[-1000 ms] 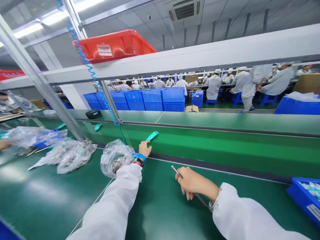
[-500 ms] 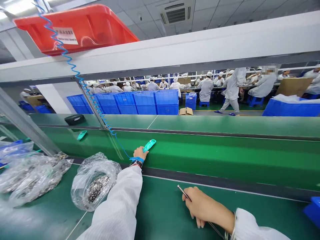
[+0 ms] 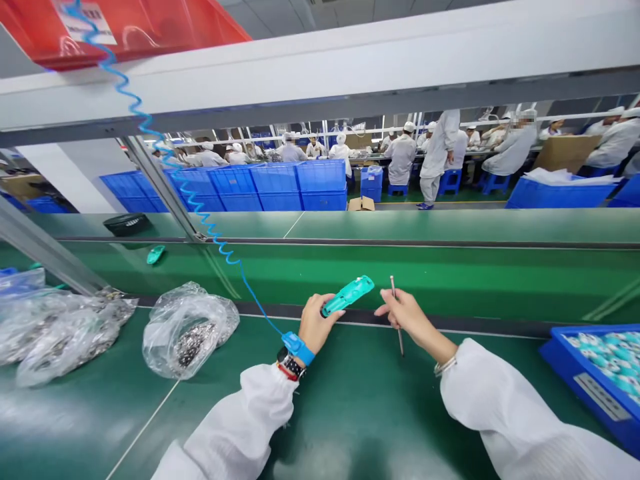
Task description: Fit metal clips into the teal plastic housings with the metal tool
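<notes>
My left hand (image 3: 317, 325) is closed on one end of a long teal plastic shell (image 3: 349, 295), held tilted above the bench's far edge. A blue wrist strap (image 3: 297, 348) with a coiled cord circles the left wrist, beside a watch. My right hand (image 3: 407, 312) pinches a thin metal rod (image 3: 396, 313), which stands nearly upright between the fingers. A small gap separates the right fingertips from the shell's far end. Another teal shell (image 3: 156, 255) lies on the green conveyor belt (image 3: 475, 283), far left.
An open plastic bag (image 3: 190, 333) of small metal parts lies left on the bench, with further bags (image 3: 75, 333) beyond. At right stands a blue bin (image 3: 590, 393) of teal-and-white pieces. A metal post (image 3: 160, 190) and overhead beam (image 3: 320, 73) frame the bench. Co-workers sit in the background.
My left hand has come back from over the belt with the teal shell. My right hand has risen toward it, its rod turned upright. The view has shifted, showing more of the blue bin.
</notes>
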Tool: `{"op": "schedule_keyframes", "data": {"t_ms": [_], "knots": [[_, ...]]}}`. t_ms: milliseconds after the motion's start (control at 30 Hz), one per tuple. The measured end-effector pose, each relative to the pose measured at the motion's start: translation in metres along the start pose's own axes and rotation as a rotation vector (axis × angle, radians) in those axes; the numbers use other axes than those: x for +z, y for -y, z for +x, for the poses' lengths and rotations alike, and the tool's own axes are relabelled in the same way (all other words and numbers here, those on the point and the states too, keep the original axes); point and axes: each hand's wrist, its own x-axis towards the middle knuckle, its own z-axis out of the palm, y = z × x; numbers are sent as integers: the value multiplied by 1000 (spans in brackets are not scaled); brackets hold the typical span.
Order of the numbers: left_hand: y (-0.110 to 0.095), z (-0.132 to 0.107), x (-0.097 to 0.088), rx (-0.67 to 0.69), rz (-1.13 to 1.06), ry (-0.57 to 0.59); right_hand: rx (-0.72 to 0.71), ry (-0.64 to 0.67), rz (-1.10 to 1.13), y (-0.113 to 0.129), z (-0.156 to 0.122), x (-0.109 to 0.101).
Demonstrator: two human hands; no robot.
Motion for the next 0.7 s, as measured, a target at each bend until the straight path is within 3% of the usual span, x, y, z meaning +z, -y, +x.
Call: {"op": "schedule_keyframes", "data": {"t_ms": [133, 300, 467, 700], "knots": [[-30, -45, -2, 86, -160, -7, -15, -12, 19, -7, -12, -14], [-43, -77, 3, 58, -188, 68, 47, 108, -57, -16, -28, -21], [-45, -111, 24, -33, -79, 184, 120, 306, -307, -35, -31, -19], [-57, -138, 46, -135, -68, 245, -17, 289, -685, -51, -11, -20]]}}
